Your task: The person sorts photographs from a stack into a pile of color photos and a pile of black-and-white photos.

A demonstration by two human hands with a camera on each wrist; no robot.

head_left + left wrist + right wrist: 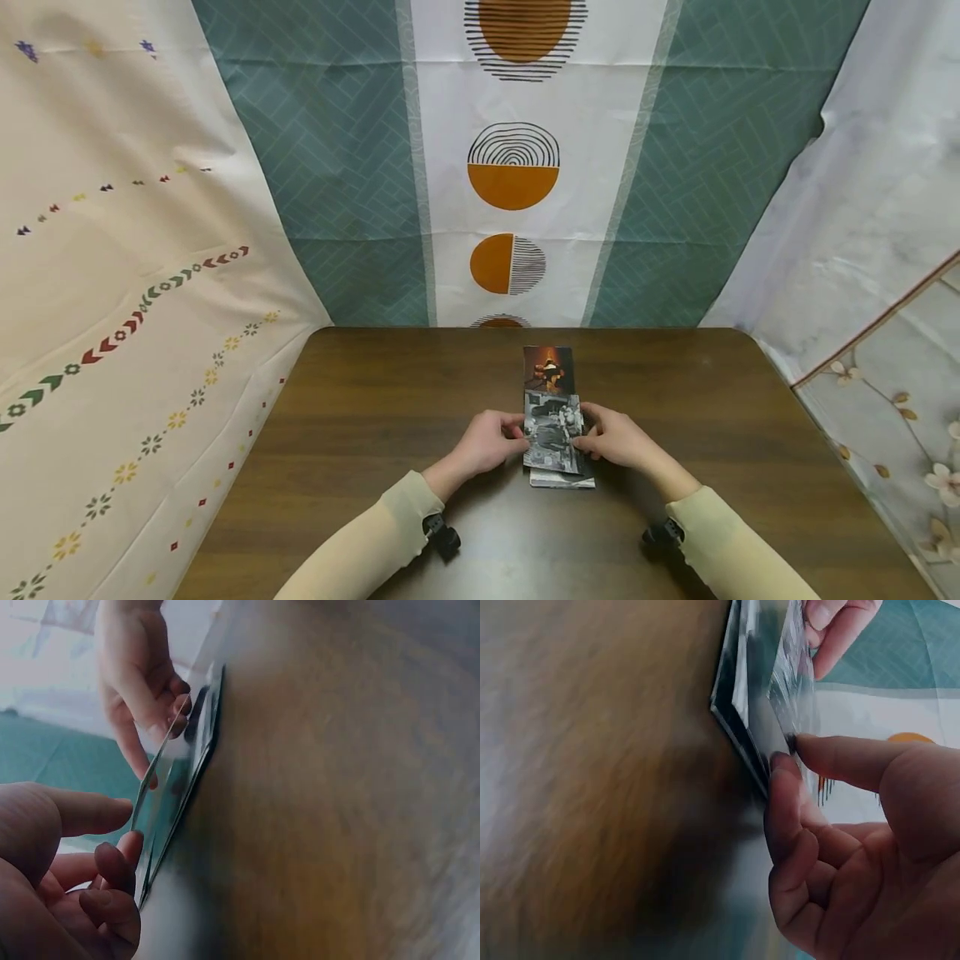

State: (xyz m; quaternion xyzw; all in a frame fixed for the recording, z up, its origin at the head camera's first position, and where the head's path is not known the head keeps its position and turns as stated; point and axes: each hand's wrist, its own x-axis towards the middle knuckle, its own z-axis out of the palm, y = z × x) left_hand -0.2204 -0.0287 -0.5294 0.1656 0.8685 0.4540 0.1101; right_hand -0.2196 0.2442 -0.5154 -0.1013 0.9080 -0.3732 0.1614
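A black-and-white photo card (553, 429) is held slightly raised over the middle of the table. My left hand (491, 442) pinches its left edge between thumb and fingers. On the opposite edge, my right hand (615, 435) pinches it the same way. Beneath it lie more cards: a colour picture card (549, 371) with orange glow shows beyond its far edge, and a pale-edged card (561, 481) sticks out on the near side. Seen edge-on in the right wrist view, the held card (786, 697) stands apart from the dark-edged cards (731, 712) below.
The cards lie on a brown wooden table (375, 392). A green and white patterned cloth (337, 167) hangs behind its far edge. Light patterned cloths hang at the left (150, 333) and right (862, 250). Each wrist wears a black strap.
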